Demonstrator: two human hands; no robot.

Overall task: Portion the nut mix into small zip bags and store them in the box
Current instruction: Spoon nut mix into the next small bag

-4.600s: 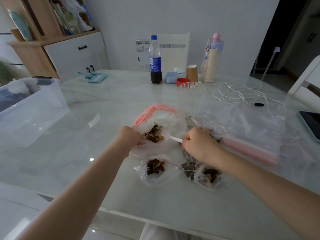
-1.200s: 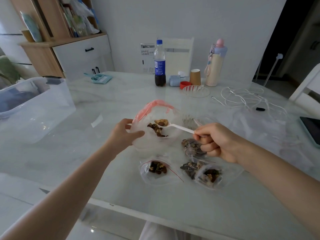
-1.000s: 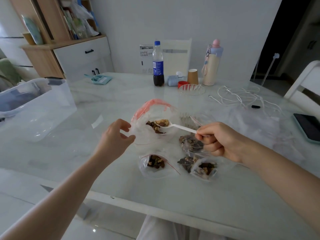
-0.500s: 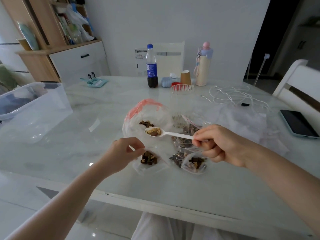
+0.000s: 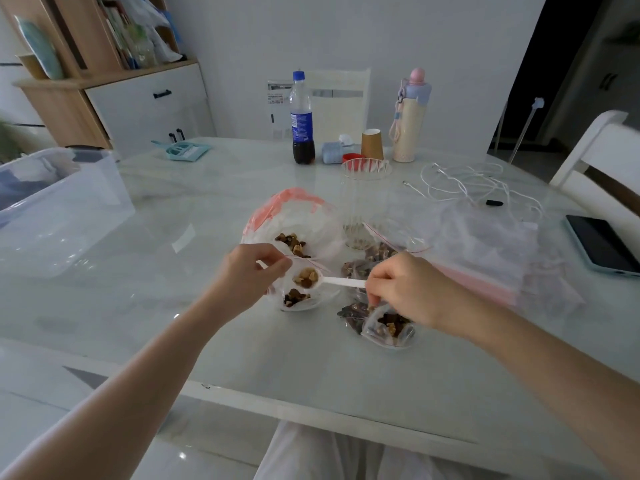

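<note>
Now the pale marble surface [image 5: 138, 306] carries a clear storage box [image 5: 59, 209] far off to the left, well apart from both hands. Nearer the middle sits the large bag of nut mix [image 5: 294, 223] with its pink zip, just beyond the left hand [image 5: 242, 275]. That hand pinches the rim of a small zip bag [image 5: 298, 299], holding its mouth up. The right hand [image 5: 408, 292] grips the handle of a white spoon [image 5: 325, 280], whose loaded bowl sits right at the small bag's mouth. Filled small bags [image 5: 388, 327] lie just under the right hand. Half a second ago the spoon was over the large bag's front edge and the small bag lay flatter; the spoon has since come down to the opening.
</note>
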